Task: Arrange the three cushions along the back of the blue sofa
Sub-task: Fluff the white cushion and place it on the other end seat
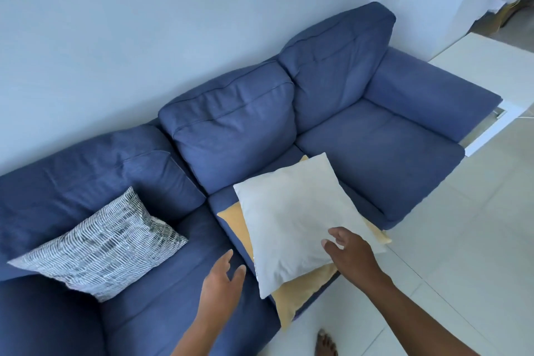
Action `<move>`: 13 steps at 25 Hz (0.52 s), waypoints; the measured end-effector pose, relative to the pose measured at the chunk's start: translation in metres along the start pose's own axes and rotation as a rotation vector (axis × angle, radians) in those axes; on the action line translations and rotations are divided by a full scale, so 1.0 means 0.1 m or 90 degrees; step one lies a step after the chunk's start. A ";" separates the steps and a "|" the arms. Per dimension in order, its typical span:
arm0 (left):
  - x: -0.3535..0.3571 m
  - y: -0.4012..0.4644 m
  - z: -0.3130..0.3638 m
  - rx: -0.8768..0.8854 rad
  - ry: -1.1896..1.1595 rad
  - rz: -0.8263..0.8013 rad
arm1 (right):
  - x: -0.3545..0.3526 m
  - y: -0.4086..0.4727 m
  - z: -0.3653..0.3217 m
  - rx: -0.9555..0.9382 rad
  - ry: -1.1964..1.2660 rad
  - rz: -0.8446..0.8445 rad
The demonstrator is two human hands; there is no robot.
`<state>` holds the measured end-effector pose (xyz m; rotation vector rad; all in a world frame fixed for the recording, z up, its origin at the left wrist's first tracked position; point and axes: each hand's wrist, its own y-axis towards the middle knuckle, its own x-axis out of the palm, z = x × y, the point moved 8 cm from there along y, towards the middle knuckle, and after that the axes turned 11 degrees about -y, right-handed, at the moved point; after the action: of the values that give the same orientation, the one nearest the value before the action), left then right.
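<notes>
A blue three-seat sofa (237, 121) runs along the wall. A white cushion (291, 217) lies flat on the middle seat, stacked on a yellow cushion (300, 289) that pokes out beneath it and overhangs the seat's front edge. A grey-and-white patterned cushion (101, 246) leans on the left seat against the backrest. My right hand (349, 254) hovers over the white cushion's near right corner, fingers spread, holding nothing. My left hand (222, 280) is open just left of the white cushion, above the seat.
A white table or cabinet (497, 72) stands beyond the sofa's right armrest (430, 95). Pale tiled floor (462, 240) lies to the right and in front. My bare foot (326, 345) is on the floor by the sofa's front edge.
</notes>
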<state>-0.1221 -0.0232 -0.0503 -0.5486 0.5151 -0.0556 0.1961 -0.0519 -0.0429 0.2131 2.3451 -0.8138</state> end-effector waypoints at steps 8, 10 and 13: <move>0.51 0.47 0.45 -0.021 0.008 -0.026 | -0.24 0.54 0.13 0.046 0.016 -0.013; 0.50 0.69 0.43 -0.045 0.016 -0.034 | -0.29 0.59 0.13 0.072 0.021 -0.004; 0.56 1.07 0.34 -0.087 0.012 -0.041 | -0.47 0.88 0.17 0.084 0.000 0.016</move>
<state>-0.0655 0.0741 -0.1056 -0.6997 0.5218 -0.0875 0.2720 0.0102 -0.0685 0.2984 2.2865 -0.9560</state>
